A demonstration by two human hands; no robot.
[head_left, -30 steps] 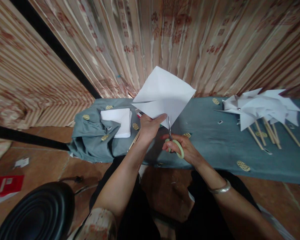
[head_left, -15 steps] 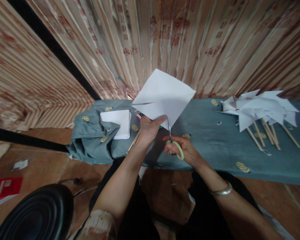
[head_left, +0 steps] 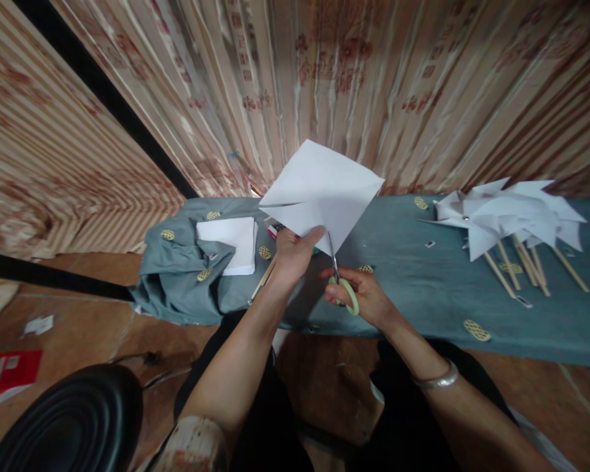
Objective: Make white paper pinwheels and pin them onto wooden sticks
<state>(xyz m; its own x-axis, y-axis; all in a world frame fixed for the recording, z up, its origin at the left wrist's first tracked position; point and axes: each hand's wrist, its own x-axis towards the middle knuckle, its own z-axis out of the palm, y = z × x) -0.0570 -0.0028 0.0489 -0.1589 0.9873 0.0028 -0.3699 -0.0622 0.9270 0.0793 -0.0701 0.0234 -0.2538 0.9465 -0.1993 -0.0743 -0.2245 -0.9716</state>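
A square white sheet of paper (head_left: pixel 332 180) is held up, corner toward me, with a slit running in from its left corner. My left hand (head_left: pixel 295 252) pinches its lower edge, thumb on top; the other fingers are hidden beneath. In my right hand (head_left: pixel 361 292) is a pair of scissors (head_left: pixel 350 295) with pale green handles, fingers through the loops. Their blades lie at the sheet's near corner, just right of my left thumb. Behind my left hand a small red and white box (head_left: pixel 274 228) shows in part.
A teal cloth (head_left: pixel 403 262) with yellow pineapple prints covers the long bench. Finished white paper pinwheels (head_left: pixel 516 210) on wooden sticks lie at right. A stack of white paper (head_left: pixel 240 246) lies at left, partly under a cloth fold. A round black stool (head_left: pixel 69 419) stands lower left.
Almost nothing differs. The scissors and my right hand have shifted very slightly at the paper's near corner; my left hand keeps its grip.
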